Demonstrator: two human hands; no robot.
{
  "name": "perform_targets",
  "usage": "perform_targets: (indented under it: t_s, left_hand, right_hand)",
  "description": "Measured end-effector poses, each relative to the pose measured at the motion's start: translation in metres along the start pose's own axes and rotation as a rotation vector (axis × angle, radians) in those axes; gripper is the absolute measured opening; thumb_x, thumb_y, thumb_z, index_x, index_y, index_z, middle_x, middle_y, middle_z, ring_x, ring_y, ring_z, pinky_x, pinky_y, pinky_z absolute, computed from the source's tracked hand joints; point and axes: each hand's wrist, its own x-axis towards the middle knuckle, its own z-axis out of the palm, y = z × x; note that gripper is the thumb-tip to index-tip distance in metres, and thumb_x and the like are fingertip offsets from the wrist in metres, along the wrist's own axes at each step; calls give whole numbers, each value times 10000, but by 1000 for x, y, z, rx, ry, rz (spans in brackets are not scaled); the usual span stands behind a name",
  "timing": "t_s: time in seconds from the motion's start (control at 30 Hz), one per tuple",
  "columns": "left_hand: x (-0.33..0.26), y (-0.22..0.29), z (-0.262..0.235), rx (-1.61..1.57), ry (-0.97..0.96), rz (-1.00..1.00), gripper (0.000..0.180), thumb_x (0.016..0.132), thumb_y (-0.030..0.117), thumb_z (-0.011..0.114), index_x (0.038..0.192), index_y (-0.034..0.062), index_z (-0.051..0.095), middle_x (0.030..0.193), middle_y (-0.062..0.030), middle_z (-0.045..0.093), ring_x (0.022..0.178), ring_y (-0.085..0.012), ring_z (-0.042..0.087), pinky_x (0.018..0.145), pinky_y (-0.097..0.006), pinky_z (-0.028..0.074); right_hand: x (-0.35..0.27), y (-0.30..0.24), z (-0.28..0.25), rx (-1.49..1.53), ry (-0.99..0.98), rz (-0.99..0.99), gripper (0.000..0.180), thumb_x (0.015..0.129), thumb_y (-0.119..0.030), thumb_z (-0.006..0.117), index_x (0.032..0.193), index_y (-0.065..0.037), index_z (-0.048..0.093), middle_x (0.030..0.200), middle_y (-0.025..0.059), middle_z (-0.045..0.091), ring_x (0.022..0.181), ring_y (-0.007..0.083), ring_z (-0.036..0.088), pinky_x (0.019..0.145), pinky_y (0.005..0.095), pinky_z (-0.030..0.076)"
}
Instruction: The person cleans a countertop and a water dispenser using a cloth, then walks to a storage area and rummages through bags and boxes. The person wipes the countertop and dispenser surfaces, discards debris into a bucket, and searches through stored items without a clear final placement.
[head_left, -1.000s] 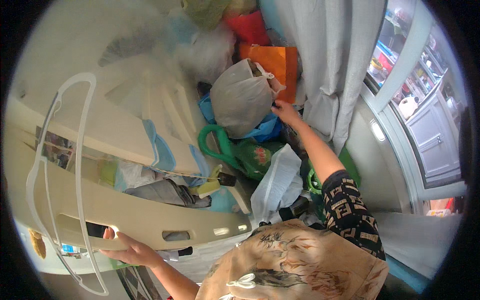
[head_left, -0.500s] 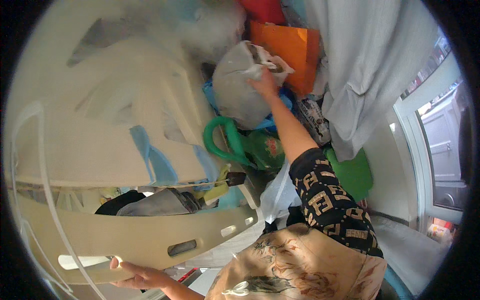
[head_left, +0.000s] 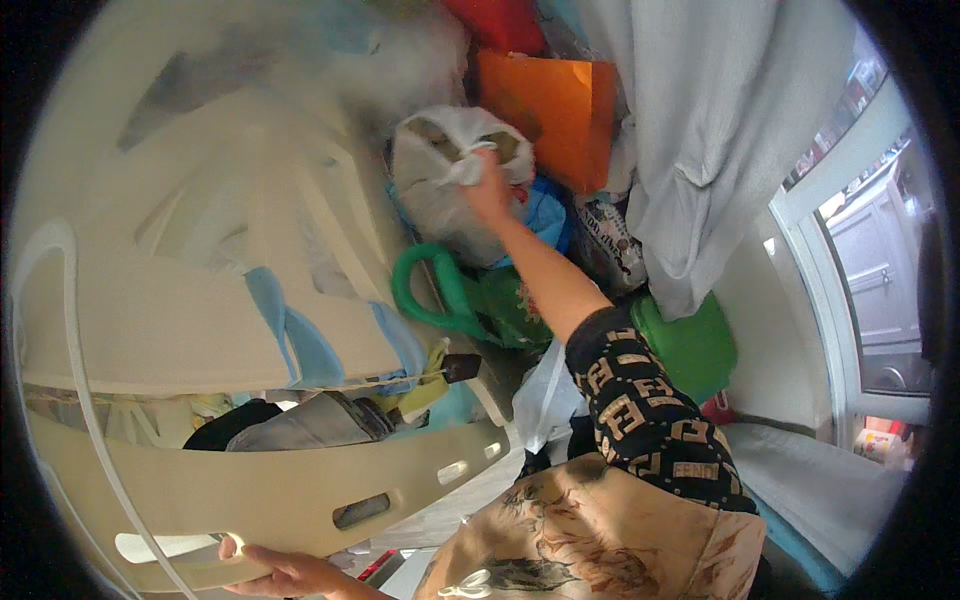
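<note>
My right hand (head_left: 487, 192) is closed on the gathered rim of a whitish, translucent plastic bag (head_left: 425, 210). The bag looks full and bulges below my fingers; its contents are mostly hidden, though something brownish shows through the gaps at the top. Just under it sits a green container with a thick looped handle (head_left: 410, 292). At the lower left, my left hand (head_left: 290, 573) grips the slotted edge of a large beige plastic panel (head_left: 280, 490), with a fingertip showing at the slot.
An orange paper bag (head_left: 555, 120) stands behind the plastic bag, beside a grey curtain (head_left: 690, 150). A green tub (head_left: 690, 345) lies beneath my right forearm. Folded clothes (head_left: 310, 420) show behind the panel. A white-framed window (head_left: 815, 290) is at the right.
My right hand has pulled the plastic bag's top left, and its opening now faces more toward me. The view has shifted slightly. My left hand stays at the panel's edge.
</note>
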Motion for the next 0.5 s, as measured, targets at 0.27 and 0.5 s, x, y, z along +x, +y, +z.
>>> perform_targets:
  t_s: [0.27, 0.5]
  left_hand:
    - [5, 23, 1, 27, 14, -59, 557, 953, 429, 581, 1248, -20, 436, 1092, -181, 569, 916, -285, 580, 773, -426, 481]
    - [-15, -27, -3, 731, 52, 361, 610, 972, 391, 554, 1435, 54, 345, 1257, -221, 524, 981, -353, 606, 806, -490, 510]
  right_hand:
    - [12, 50, -50, -153, 168, 262, 866, 665, -394, 835, 1329, -21, 423, 1304, 216, 547, 1188, 362, 545, 969, 439, 442]
    - [27, 45, -16, -157, -24, 270, 800, 643, -399, 845, 1271, -11, 536, 1143, 207, 647, 1051, 381, 622, 885, 455, 489]
